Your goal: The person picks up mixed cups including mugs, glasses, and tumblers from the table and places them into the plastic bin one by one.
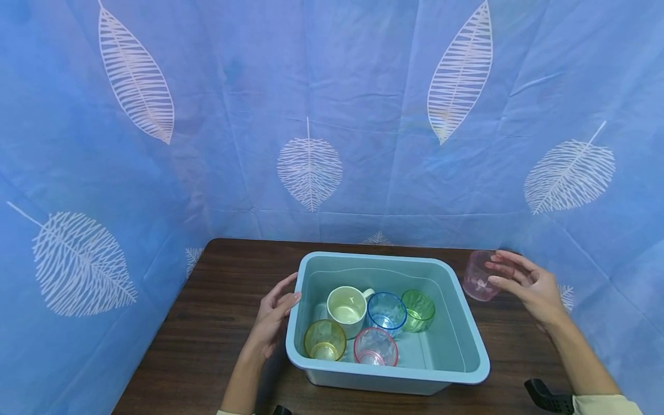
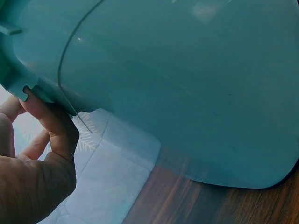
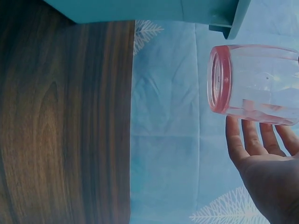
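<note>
My right hand (image 1: 534, 293) holds a clear pink cup (image 1: 477, 276) by its side, just right of the tub. In the right wrist view its pink base faces down toward the table and the fingers lie along its wall; the thumb is hidden there. At the tub's left rim, my left hand (image 1: 274, 316) grips the light blue-green plastic tub (image 1: 373, 257), thumb on the rim. Inside the tub stand a cream mug (image 1: 346, 305), a blue cup (image 1: 386, 314), a green cup (image 1: 419, 311), a yellow cup (image 1: 325, 337) and a red-rimmed clear cup (image 1: 376, 349).
The tub sits on a dark wooden table (image 1: 207, 340). A blue cloth (image 1: 384, 173) with white leaf prints hangs behind the table and along both sides. Near the right forearm, a black wrist-camera mount (image 1: 547, 396) juts out over the table.
</note>
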A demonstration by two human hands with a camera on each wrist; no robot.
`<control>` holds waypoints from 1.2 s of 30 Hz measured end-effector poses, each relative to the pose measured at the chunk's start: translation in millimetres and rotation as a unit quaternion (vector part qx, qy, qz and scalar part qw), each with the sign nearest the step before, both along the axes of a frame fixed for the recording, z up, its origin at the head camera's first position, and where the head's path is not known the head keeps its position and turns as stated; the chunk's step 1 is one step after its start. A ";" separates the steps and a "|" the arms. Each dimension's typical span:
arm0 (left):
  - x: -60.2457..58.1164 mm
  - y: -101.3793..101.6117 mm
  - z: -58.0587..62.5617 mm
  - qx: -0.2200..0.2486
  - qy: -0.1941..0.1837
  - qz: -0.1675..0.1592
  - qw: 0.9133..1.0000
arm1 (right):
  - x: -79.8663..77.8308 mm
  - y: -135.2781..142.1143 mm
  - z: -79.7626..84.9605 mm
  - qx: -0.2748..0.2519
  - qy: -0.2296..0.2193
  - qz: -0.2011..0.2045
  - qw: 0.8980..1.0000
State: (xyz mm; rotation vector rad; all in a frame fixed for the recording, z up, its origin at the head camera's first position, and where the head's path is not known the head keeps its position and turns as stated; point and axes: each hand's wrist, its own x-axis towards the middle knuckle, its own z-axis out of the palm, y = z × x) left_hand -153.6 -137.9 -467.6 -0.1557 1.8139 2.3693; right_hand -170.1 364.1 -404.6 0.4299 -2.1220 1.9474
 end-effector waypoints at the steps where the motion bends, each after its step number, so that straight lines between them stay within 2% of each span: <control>1: -0.1 0.1 0.1 0.000 -0.001 0.000 1.000 | 0.3 -0.7 0.7 -0.004 0.001 0.000 1.000; 14: -0.4 -0.1 2.8 -0.004 -0.003 0.002 1.000 | 2.1 -9.7 12.0 -0.012 0.017 0.013 1.000; 23: 1.1 0.3 0.8 -0.004 0.003 0.003 1.000 | 2.2 -11.1 16.0 -0.012 0.039 0.026 0.999; 36: 0.4 0.6 -0.6 -0.002 0.007 0.004 1.000 | 7.3 -14.5 24.8 -0.020 0.049 0.037 0.998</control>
